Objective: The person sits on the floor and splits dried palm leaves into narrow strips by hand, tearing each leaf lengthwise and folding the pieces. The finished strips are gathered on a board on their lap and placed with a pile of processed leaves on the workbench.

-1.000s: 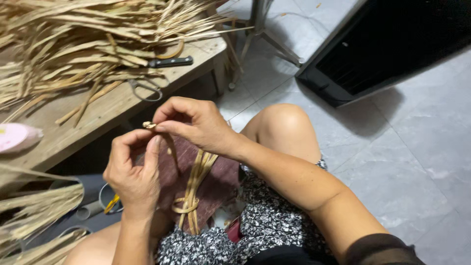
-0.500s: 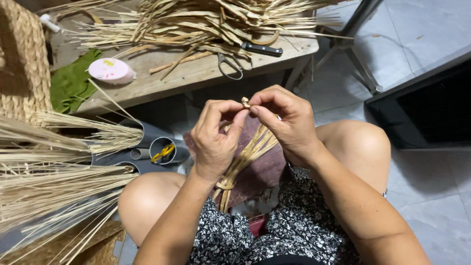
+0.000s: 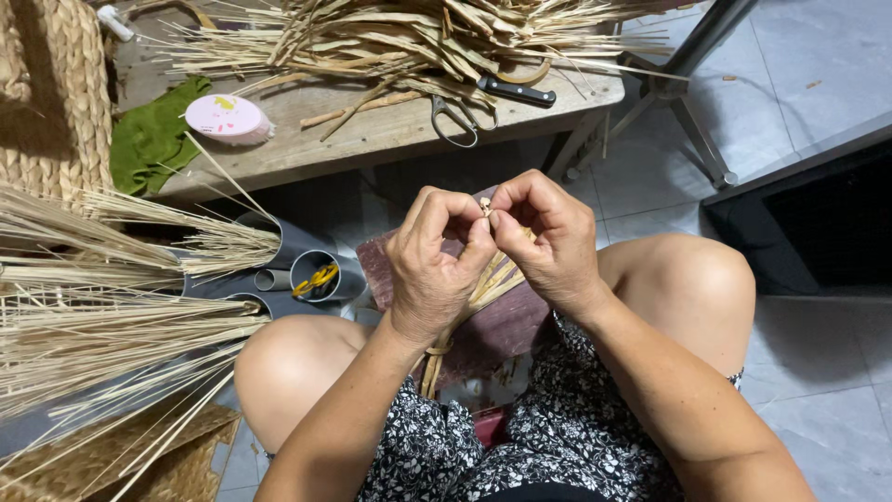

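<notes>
My left hand (image 3: 437, 260) and my right hand (image 3: 548, 237) meet above my lap, fingertips pinched together on the top end of a bundle of straw strips (image 3: 483, 284). The bundle runs down from the fingers between both palms to a tied knot near my left wrist. It hangs over a dark red cloth (image 3: 506, 330) spread across my knees. Most of the bundle's upper part is hidden by my fingers.
A wooden bench (image 3: 372, 139) in front carries a heap of straw (image 3: 418, 37), scissors (image 3: 455, 121), a black-handled knife (image 3: 516, 91), a pink round box (image 3: 228, 118) and a green cloth (image 3: 149, 139). Loose straw stalks (image 3: 111, 307) and a woven basket (image 3: 56, 102) stand at left.
The view has swung, so the bench and straw sit further right and higher. Both hands have stayed pinched on the bundle's top, now drawn closer together and lower in front of me.
</notes>
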### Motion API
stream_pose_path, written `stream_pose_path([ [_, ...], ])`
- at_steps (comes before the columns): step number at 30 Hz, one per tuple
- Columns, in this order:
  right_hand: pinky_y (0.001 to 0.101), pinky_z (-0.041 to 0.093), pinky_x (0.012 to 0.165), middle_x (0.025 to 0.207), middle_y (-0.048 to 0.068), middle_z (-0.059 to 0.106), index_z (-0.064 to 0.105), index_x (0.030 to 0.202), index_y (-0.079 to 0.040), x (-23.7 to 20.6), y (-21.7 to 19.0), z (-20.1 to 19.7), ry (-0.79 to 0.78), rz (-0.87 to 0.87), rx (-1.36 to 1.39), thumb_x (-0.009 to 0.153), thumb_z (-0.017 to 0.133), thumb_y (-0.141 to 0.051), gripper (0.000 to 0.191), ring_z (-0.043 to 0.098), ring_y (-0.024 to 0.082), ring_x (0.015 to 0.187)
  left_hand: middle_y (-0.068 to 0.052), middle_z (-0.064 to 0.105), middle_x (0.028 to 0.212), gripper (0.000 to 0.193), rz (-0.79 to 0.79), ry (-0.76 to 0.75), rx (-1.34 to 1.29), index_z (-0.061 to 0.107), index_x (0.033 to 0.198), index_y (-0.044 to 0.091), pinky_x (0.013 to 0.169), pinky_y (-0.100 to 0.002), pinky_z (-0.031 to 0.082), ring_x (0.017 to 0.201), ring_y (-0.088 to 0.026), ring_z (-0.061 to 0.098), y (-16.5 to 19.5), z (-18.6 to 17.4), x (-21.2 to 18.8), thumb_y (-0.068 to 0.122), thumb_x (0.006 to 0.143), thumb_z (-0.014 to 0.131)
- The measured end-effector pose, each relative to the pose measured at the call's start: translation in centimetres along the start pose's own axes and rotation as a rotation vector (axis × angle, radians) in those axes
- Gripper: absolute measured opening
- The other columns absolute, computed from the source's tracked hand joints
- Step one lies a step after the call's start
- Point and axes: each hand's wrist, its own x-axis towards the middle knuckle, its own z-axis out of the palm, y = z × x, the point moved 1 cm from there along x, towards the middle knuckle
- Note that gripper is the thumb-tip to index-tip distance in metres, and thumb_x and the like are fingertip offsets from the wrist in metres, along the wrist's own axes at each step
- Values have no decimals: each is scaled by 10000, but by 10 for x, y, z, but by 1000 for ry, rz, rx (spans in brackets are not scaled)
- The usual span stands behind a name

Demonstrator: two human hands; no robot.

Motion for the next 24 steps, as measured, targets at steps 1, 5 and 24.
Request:
stream_pose_path([
  [1,192,492,710,936,-2,634,628,1013,-4,0,1,1,-2,52,71,1000,684,-24,62,575,35,825,-70,626,915,148,5,5,-3,599,982,23,672,-289,579,759,-150,682,0,1,-1,13,921,733],
  [5,197,522,768,959,-7,654,621,1053,-6,-1,5,0,25,167,351,1024,635,-33,42,602,44,849,-62,632,953,125,54,14,-30,601,988,35,739,-281,591,832,-146,682,0,3,-3,11,927,708],
  [24,220,573,815,1071,18,631,656,1121,-7,5,-14,0,-14,-1,208,1002,680,-19,121,655,77,942,-52,657,994,115,-79,48,-87,670,1037,26,722,-233,585,834,-98,693,-3,-3,0,8,952,744],
])
